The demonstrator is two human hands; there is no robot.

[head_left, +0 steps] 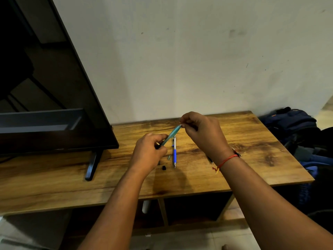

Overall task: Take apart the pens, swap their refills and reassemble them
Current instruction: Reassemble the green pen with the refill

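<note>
View: head cam, looking down at a wood table [252,141] against a wall.
Teal pen [171,134]: held up off the table, over its middle, btwn both hands. Long axis diagonal: low end near-left, high end far-right.
Left hand [149,150]: fingers + thumb curled round the low end of the teal pen; that end is hidden in the grip.
Right hand [201,134]: thumb + fingertips pinch the far-right end of the teal pen; which part is pinched is too small to tell.
Hands: apart, linked only by the teal pen.
Blue pen [174,152]: flat on the table btwn the hands, under the teal pen. Long axis approx near-far. Tip points toward the person, white half at the far end.
Teal bit [169,157]: small, on the table just left of the blue pen.
Black bit [163,167]: on the table, left of the blue pen's tip, not touching it.
Dark pen [210,159]: on the table, mostly hidden under the right wrist. Which way it points: can't tell.
Red thread [227,160]: round the right wrist.
TV [54,105]: left part of the table, screen dark, TV foot [91,165] on the top.
Shelf bays [163,212]: under the top, open front. A white tube-like thing [146,206] shows at the top of the left bay. Right bay is dark, contents can't tell.
Backpack [292,123]: right of the table, by the wall.
</note>
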